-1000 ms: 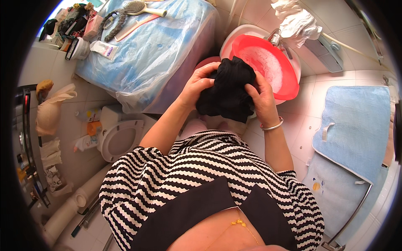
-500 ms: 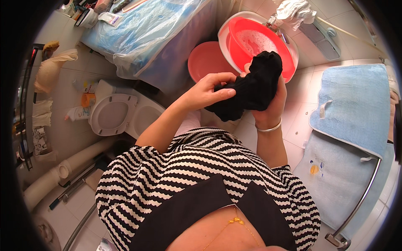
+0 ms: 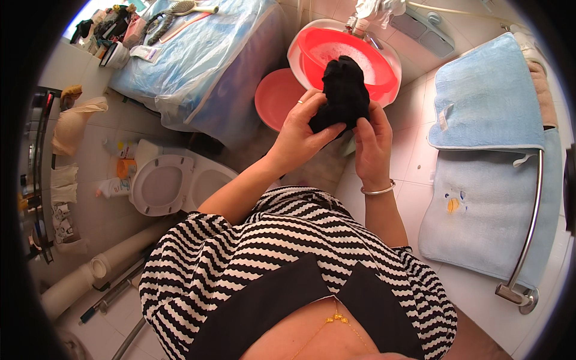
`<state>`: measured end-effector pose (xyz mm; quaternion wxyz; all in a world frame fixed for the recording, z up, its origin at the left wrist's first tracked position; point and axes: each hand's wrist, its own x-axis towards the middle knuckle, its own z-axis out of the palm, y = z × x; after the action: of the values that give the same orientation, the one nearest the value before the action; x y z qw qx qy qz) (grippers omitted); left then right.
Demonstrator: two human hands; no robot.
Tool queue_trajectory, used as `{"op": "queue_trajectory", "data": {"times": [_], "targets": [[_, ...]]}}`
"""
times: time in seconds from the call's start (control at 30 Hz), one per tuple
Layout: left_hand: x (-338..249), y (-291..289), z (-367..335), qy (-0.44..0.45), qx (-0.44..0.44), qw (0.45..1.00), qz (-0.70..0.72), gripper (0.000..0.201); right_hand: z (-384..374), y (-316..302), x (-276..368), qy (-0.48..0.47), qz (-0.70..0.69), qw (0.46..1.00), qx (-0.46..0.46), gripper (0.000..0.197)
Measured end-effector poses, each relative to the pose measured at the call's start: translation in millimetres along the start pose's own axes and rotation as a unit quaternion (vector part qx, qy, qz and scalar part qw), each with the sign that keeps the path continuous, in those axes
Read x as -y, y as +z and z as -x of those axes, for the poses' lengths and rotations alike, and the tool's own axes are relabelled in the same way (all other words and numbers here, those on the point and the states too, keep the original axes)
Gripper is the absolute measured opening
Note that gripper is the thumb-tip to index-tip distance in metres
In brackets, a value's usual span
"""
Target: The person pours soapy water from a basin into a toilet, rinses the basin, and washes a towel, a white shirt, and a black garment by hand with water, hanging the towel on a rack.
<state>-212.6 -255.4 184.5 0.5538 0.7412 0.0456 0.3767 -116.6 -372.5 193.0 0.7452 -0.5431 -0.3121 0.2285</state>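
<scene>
A bunched black cloth garment [image 3: 343, 93] is held up in front of me between both hands; its exact kind cannot be made out. My left hand [image 3: 299, 137] grips its lower left side, thumb pressed on the cloth and a ring on one finger. On the right side, my right hand [image 3: 373, 147] pinches the lower edge, with a silver bangle round the wrist. Beyond the garment, a red basin [image 3: 387, 81] with foamy water sits tilted in the white sink [image 3: 393, 54]. The garment covers part of the basin's near side.
A pink basin [image 3: 276, 99] stands left of the sink, beside a plastic-covered appliance [image 3: 210, 66] with brushes and small items on top. Further left is a toilet [image 3: 162, 183]. Blue towels [image 3: 489, 96] hang from a metal rail [image 3: 531, 228] at right.
The garment is bunched more narrowly and upright, where before it spread sideways. My right hand has moved from round its right side to its lower edge. The whole view has shifted slightly.
</scene>
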Motion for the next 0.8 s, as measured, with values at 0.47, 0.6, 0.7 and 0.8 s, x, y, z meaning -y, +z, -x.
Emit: {"op": "queue_trajectory", "data": {"times": [0.47,0.6,0.7,0.8], "targets": [[-10.0,-24.8,8.7,-0.242,-0.062,0.826,0.506,0.019,15.0,15.2,24.0,0.055,-0.243,0.961,-0.118,0.039],[-17.8,-25.2,13.8,-0.192,-0.026,0.842,0.503,0.028,13.5,6.0,37.5,0.015,-0.222,0.967,-0.122,0.038],[-27.6,-26.4,9.1,-0.300,0.049,0.727,0.615,0.035,8.6,-0.5,46.2,-0.017,-0.181,0.976,-0.121,0.038],[-15.9,-21.7,8.7,-0.400,0.045,0.614,0.680,0.042,5.9,-5.6,45.7,-0.052,-0.141,0.982,-0.112,0.038]]}}
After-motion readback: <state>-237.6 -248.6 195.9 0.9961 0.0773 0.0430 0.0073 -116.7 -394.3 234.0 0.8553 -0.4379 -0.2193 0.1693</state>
